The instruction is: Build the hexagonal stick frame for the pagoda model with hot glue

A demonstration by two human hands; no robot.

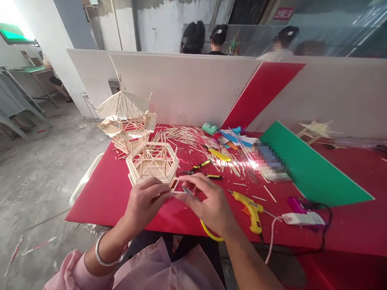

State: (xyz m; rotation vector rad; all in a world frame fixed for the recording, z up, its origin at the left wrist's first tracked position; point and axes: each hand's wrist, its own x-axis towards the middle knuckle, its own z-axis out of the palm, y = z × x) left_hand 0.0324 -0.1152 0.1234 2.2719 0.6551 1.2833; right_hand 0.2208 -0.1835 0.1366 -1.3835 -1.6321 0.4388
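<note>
My left hand (149, 202) is closed, pinching a thin wooden stick (176, 192) near the table's front edge. My right hand (208, 200) is wrapped round yellow-handled scissors (212, 233); their grey blade shows between the fingers, close to the stick. Much of the scissors is hidden by the palm. Just beyond my hands stands a hexagonal frame of wooden sticks (152, 164). Behind it on the left rises a pagoda-like stick model (124, 114) with a tiered roof. Black-and-yellow pliers (199, 167) lie beyond my right hand.
On the red tabletop (96, 200) are scattered sticks (190, 138), a yellow utility knife (219, 154), a yellow glue gun (250, 208) and a corded white power strip (304, 219). A green board (313, 169) lies at right. White panels (184, 85) border the back; people sit beyond.
</note>
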